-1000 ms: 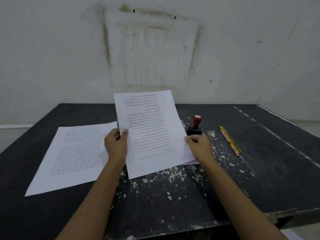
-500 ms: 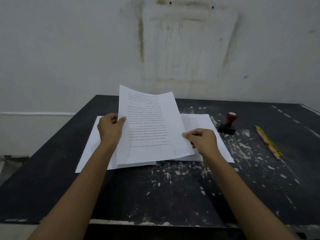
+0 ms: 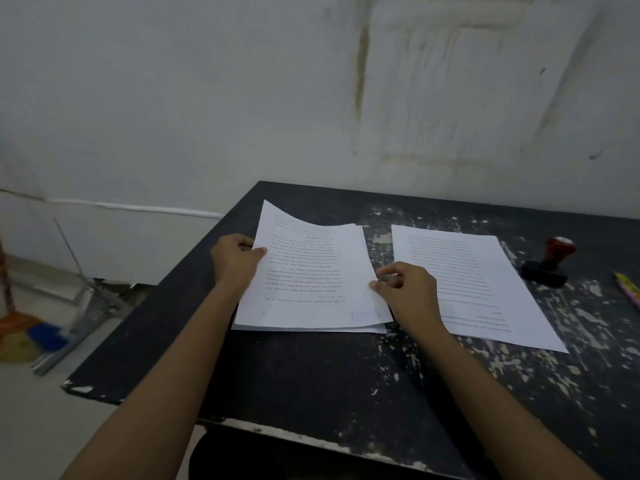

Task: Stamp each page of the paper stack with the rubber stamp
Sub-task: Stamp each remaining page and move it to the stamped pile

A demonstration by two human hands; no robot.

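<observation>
The left hand (image 3: 239,259) and right hand (image 3: 408,289) pinch the side edges of the stamped sheet (image 3: 311,271) over the left pile (image 3: 375,330) on the bench (image 3: 329,375) (light, floppy, likely to crease, so edges suit it). The rubber stamp (image 3: 550,263) stands to the right.

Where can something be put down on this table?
Widest: the bare table in front of the left pile and right pile. Also the strip behind them, by the wall. Crowded: between the piles, where the right hand is, and by the stamp.
</observation>
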